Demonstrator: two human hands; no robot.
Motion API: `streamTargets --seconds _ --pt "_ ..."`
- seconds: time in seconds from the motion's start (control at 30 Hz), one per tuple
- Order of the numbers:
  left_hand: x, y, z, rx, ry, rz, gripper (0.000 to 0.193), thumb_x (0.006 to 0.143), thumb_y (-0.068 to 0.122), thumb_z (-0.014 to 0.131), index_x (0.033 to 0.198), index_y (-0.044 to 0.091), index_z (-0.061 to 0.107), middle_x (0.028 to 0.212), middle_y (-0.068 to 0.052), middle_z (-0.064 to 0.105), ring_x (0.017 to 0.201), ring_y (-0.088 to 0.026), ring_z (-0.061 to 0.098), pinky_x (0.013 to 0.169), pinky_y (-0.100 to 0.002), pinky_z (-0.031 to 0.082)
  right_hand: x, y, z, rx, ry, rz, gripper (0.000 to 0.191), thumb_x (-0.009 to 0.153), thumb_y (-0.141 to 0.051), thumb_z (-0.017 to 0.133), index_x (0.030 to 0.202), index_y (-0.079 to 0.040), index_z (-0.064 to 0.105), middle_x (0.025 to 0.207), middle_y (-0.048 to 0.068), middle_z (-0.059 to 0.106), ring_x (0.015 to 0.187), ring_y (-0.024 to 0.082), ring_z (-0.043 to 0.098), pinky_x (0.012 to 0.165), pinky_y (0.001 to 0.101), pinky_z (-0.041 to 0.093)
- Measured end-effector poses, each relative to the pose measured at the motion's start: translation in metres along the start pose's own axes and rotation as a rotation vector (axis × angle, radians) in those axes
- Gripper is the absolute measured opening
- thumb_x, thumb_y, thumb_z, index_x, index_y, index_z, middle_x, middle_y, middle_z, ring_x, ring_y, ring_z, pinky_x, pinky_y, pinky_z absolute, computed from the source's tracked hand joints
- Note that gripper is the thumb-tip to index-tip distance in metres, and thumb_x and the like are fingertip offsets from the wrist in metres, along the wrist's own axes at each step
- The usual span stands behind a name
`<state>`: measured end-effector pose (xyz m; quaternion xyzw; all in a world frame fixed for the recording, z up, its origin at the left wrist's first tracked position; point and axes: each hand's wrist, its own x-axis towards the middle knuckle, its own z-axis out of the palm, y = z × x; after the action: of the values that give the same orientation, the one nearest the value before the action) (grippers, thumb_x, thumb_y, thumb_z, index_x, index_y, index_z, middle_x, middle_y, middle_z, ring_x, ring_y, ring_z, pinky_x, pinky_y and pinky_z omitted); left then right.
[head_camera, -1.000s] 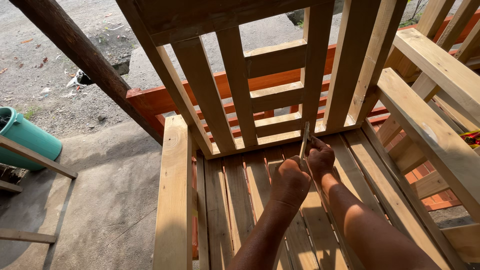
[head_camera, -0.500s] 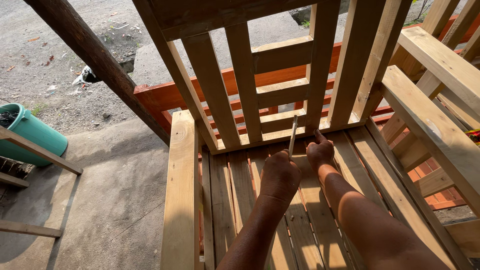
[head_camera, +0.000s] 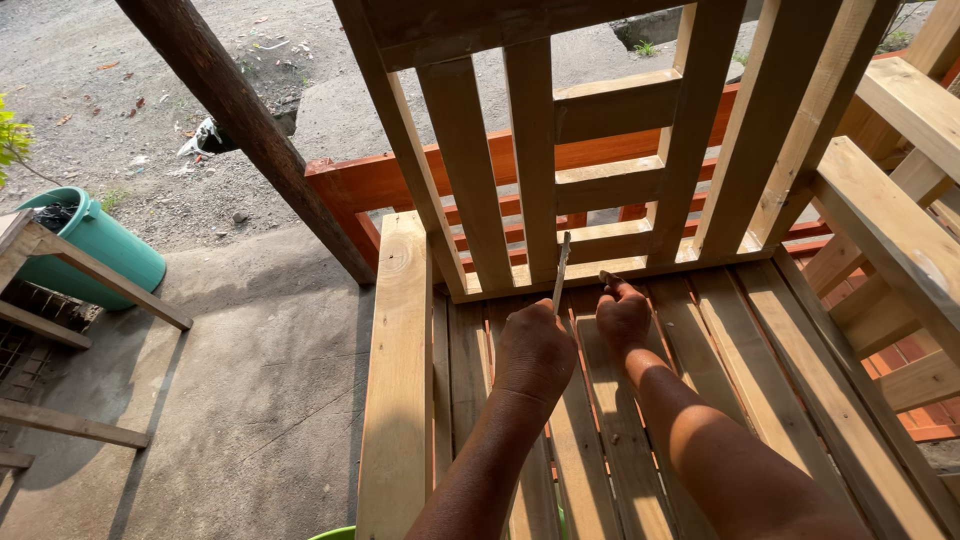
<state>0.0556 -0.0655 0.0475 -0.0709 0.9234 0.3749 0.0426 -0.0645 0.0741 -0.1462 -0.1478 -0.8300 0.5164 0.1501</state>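
My left hand (head_camera: 535, 350) is closed around a thin pale stick-like tool (head_camera: 562, 268) and holds it upright. Its tip reaches the bottom rail of the backrest (head_camera: 600, 268) of an unfinished wooden chair. My right hand (head_camera: 622, 318) rests just to the right as a fist on the seat slats (head_camera: 720, 350), thumb stretched toward the rail. I cannot tell if it holds anything small. Both forearms come in from the bottom edge. Vertical back slats (head_camera: 535, 150) rise right behind the hands.
The chair's left armrest board (head_camera: 400, 360) and right armrest (head_camera: 890, 220) flank the seat. An orange-red wooden frame (head_camera: 370, 180) stands behind it. A dark diagonal post (head_camera: 250, 130) crosses at upper left. A teal bin (head_camera: 100, 240) and another wooden frame (head_camera: 60, 330) stand on the concrete floor (head_camera: 250, 400).
Both hands and the tool have shifted left along the back rail, from below the right back slat to the gap left of it. The camera has moved in closer.
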Motion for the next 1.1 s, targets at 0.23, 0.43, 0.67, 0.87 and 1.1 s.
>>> streamTargets --seconds 0.23,0.43,0.67,0.87,1.1 --pt "-0.001 -0.013 -0.009 -0.008 0.026 0.037 0.018 0.097 0.013 0.052 0.092 0.002 0.065 0.083 -0.021 0.071 0.082 -0.037 0.073 0.075 -0.049 0.058 -0.001 -0.01 0.032 0.428 -0.387 0.157 0.033 0.089 -0.005 0.055 0.12 -0.004 0.066 0.077 0.005 0.067 0.066 0.013 0.057 0.061 0.0294 0.048" --pt "0.005 -0.015 -0.011 -0.038 0.026 0.046 0.019 0.097 0.013 0.052 0.092 0.001 0.066 0.086 -0.022 0.072 0.084 -0.038 0.073 0.077 -0.05 0.057 0.005 -0.006 0.035 0.421 -0.553 0.115 0.022 0.086 -0.011 0.058 0.095 0.002 0.073 0.076 0.006 0.067 0.068 0.014 0.057 0.062 0.0324 0.048" --pt "0.005 -0.017 -0.01 -0.088 0.026 0.095 0.019 0.096 0.012 0.053 0.09 0.0 0.066 0.085 -0.023 0.072 0.082 -0.038 0.073 0.076 -0.049 0.058 -0.001 -0.036 0.029 0.041 -0.501 0.174 0.027 0.083 -0.023 0.065 0.097 -0.003 0.076 0.085 0.011 0.075 0.08 0.019 0.069 0.079 0.0378 0.052" --pt "0.007 -0.013 -0.01 -0.044 0.047 0.109 0.02 0.098 0.013 0.053 0.089 0.0 0.067 0.083 -0.022 0.072 0.081 -0.037 0.073 0.075 -0.048 0.058 0.011 -0.015 0.033 0.076 -0.448 0.099 0.024 0.092 -0.017 0.064 0.1 0.002 0.076 0.079 0.017 0.075 0.07 0.02 0.067 0.068 0.0347 0.054" --pt "0.003 -0.006 -0.011 -0.059 -0.001 0.078 0.016 0.098 0.009 0.052 0.092 0.002 0.065 0.079 -0.018 0.071 0.075 -0.031 0.074 0.068 -0.046 0.059 0.019 -0.005 0.036 0.485 -0.335 0.42 0.036 0.082 -0.006 0.056 0.11 -0.02 0.074 0.074 0.008 0.07 0.064 0.017 0.061 0.058 0.0348 0.052"
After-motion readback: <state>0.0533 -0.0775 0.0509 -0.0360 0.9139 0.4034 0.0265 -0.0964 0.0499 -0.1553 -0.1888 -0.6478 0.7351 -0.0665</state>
